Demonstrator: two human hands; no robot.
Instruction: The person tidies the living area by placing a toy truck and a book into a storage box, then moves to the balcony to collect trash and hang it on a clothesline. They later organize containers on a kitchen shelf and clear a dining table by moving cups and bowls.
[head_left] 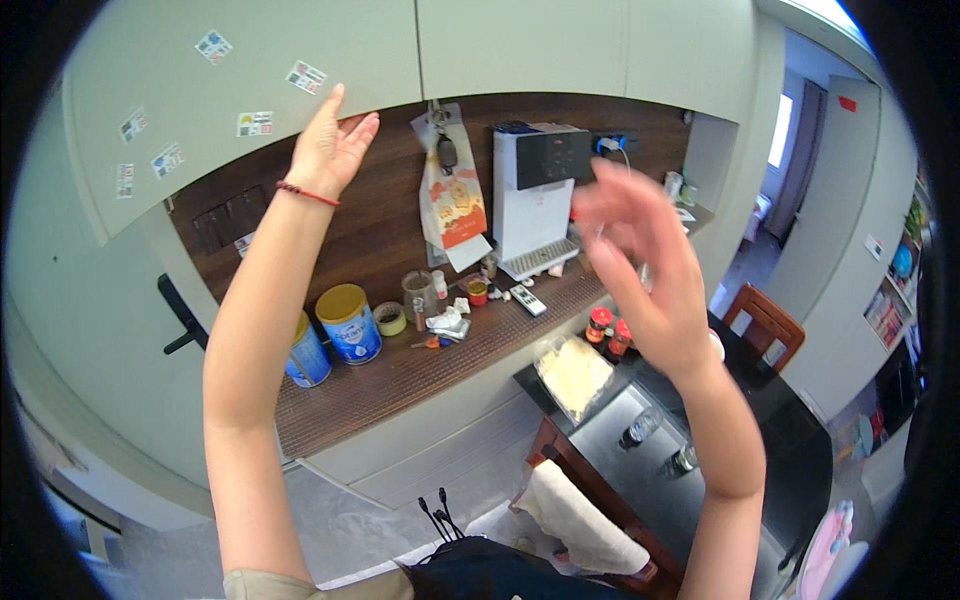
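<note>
While the left hand (330,145) lies flat and open-fingered against the lower edge of the cupboard door (250,90) at eleven o'clock, gripping nothing, the right hand (640,265) hangs blurred in the air at two o'clock, fingers spread and empty. Below the door runs a brown counter (400,375) with two blue tins (348,322), a roll of tape (390,318) and a white water dispenser (535,190) toward twelve. A black table (700,480) sits at four o'clock.
</note>
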